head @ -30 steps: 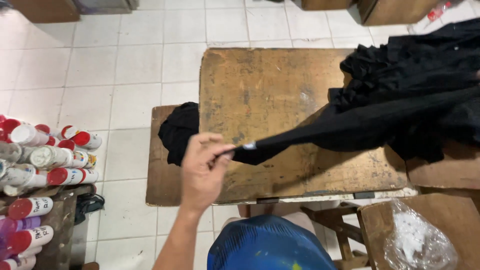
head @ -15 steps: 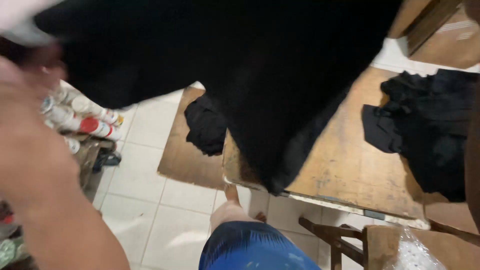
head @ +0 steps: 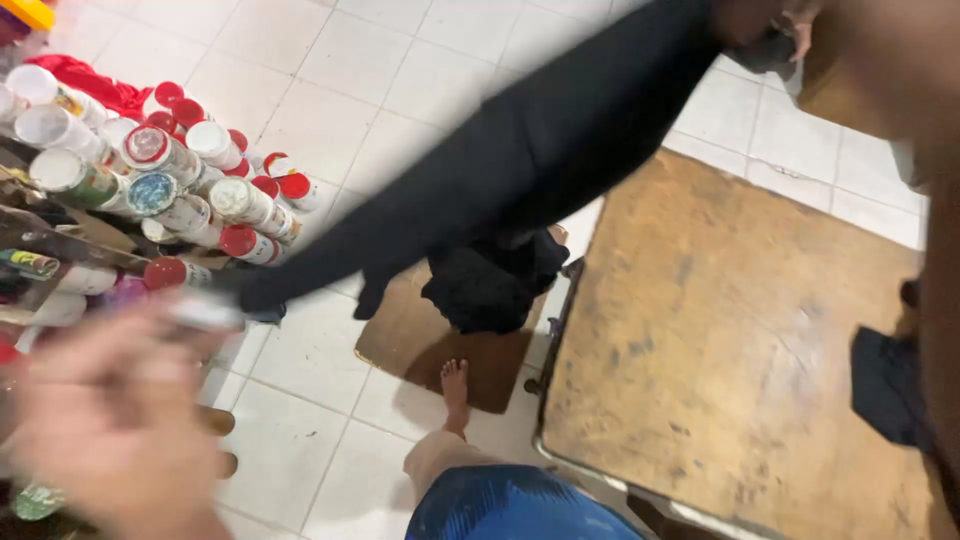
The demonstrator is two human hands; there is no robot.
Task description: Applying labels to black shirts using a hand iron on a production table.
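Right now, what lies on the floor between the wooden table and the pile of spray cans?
In the head view, a low wooden board carrying a crumpled black cloth, plus bare white tiles.

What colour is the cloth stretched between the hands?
Black, seen from the head camera: the cloth is plain with no pattern.

Workshop, worn wood table (head: 730, 330), paint cans (head: 190, 190), tile flr (head: 330, 80)

The left hand (head: 105, 420) at seven o'clock is motion-blurred, its grip unreadable. The right hand (head: 765, 25) at one o'clock is cut by the top edge. The long black cloth (head: 520, 160) is smeared, its lower tip indistinct.
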